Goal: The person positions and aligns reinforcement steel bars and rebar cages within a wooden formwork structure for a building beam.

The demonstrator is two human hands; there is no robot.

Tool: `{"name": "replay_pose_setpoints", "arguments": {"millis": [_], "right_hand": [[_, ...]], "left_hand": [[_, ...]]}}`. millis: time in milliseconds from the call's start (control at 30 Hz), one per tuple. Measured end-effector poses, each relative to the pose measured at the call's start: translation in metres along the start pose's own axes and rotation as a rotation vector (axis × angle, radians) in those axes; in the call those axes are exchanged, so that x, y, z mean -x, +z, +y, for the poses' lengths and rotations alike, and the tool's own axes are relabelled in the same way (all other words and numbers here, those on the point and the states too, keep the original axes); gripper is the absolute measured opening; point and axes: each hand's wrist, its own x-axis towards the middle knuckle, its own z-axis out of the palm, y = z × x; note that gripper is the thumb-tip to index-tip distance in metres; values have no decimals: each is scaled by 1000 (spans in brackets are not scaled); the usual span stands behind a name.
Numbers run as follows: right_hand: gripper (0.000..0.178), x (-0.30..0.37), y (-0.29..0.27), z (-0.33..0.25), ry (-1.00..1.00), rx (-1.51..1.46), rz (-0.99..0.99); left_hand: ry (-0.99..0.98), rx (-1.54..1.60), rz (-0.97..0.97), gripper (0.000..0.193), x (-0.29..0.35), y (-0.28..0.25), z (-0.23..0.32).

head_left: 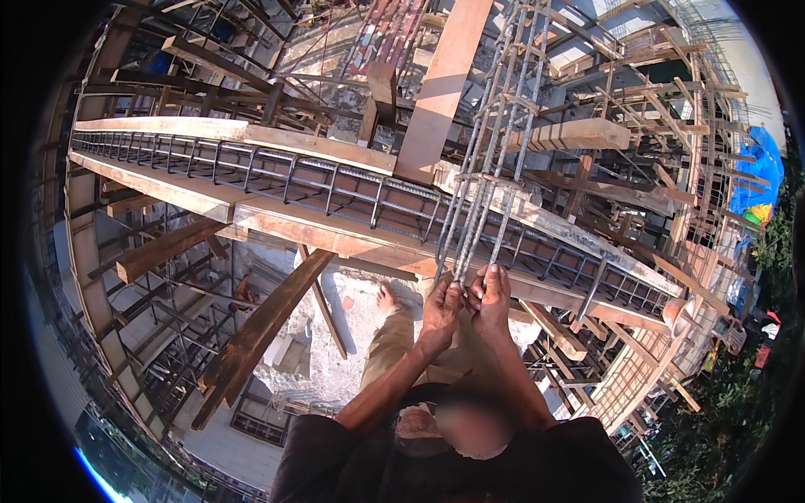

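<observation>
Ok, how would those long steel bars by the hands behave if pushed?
The long steel bars look solid, so probably stiff and fairly heavy. The crosswise hoop suggests they may shift together rather than singly. Their ribbing would likely give the left hand and right hand decent grip.

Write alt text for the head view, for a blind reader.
A person's left hand and right hand, fingers curled, meet the near ends of long steel bars, seen across a wooden trough holding a steel cage. Wooden beams surround the trough.

The rebar (471,210) is ribbed metal, the boards (335,241) matt wood
</observation>
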Motion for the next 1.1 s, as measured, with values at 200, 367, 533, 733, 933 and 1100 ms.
{"name": "replay_pose_setpoints", "arguments": {"millis": [200,367,533,733,933,1100], "right_hand": [[28,-10,-2,-7,-49,-14,-11],[29,-20,-19,-6,-26,-34,9],[33,-34,-40,1,35,-10,-90],[39,-44,-47,4,-72,-35,-220],[42,-37,-42,11,-87,-22,-148],[36,-21,-25,11,-58,-6,-40]], "left_hand": [[25,-145,46,37,-19,10,-5],[-39,-185,-113,37,-27,2,-16],[-30,37,-86,38,-43,-47,3],[-222,10,195,67,-58,-102,-2],[-554,199,219,92,-97,-57,-71],[-587,866,70,73,-135,-71,-139]]}}
